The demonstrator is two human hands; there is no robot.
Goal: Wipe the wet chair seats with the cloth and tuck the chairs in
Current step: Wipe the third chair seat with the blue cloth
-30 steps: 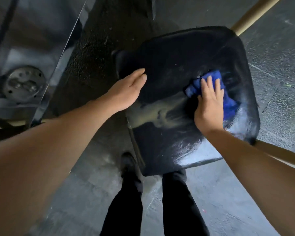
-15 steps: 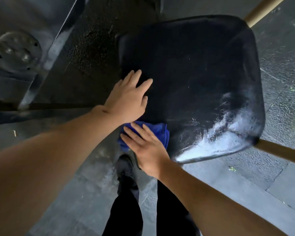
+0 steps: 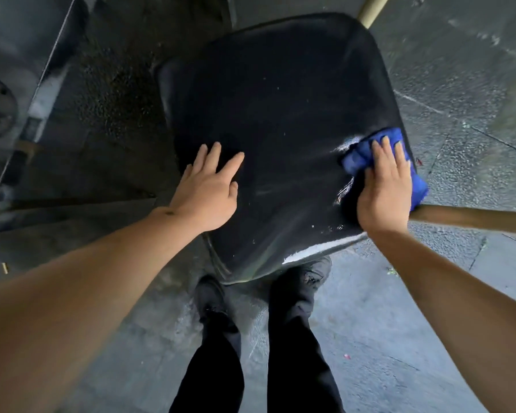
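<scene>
Blue cloth (image 3: pixel 358 158) is lying at the right edge of the black chair seat (image 3: pixel 280 120), pinned flat under the right hand (image 3: pixel 383 189); part of it is hanging past the rim.

Head view — the only view:
- The right hand is pressing down with straight fingers laid over the cloth; no curl or pinch is showing.
- The left hand (image 3: pixel 207 192) is resting palm-down on the near-left part of the seat, fingers extended and spread, holding nothing — apparently bracing the chair.
- Wet glare is showing beside the cloth and along the near-right rim; scattered droplets are sitting near the near edge. The centre and far portion are looking matte.
- Two tan chair legs (image 3: pixel 471 217) are projecting at the right and far right.
- The person's dark trousers and shoes (image 3: pixel 307 278) are standing at the near edge on wet grey paving (image 3: pixel 459 84).

Progress, as a judgement: wiping of this seat is largely complete, with the near-right margin remaining. Tucking in is not yet done; no other chairs are showing.
</scene>
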